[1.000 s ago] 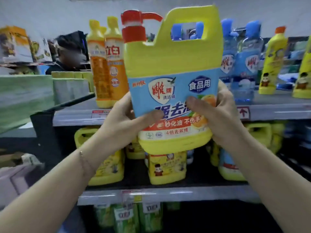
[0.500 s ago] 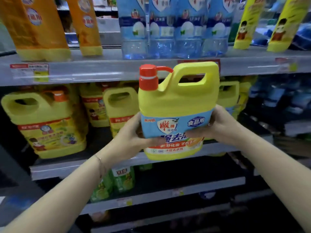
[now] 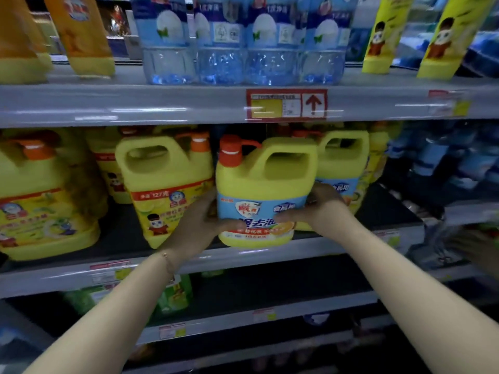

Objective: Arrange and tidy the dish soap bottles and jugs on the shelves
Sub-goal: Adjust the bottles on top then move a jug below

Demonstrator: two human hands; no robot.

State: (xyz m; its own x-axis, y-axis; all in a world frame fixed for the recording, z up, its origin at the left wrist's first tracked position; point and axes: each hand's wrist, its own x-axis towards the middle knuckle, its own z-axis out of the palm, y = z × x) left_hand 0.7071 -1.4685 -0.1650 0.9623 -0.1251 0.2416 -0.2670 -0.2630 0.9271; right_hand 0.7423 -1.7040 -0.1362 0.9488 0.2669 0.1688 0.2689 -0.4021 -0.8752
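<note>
A yellow dish soap jug (image 3: 263,182) with a red pump cap and a blue label stands upright at the front of the middle shelf (image 3: 270,253). My left hand (image 3: 197,225) grips its left side, thumb across the label. My right hand (image 3: 316,209) grips its right side. A matching blue-label jug (image 3: 344,163) stands just behind it on the right. Yellow-label jugs (image 3: 164,184) with orange caps fill the shelf to the left.
The upper shelf (image 3: 189,103) carries clear blue bottles (image 3: 224,41), orange bottles (image 3: 78,33) at the left and slim yellow bottles (image 3: 383,36) at the right. Green bottles (image 3: 172,295) sit on the lower shelf. Another person's hand (image 3: 475,252) shows at the right edge.
The jug has come down from in front of the upper shelf and gone forward into the middle shelf, both hands still holding it. The view has moved closer to the shelves.
</note>
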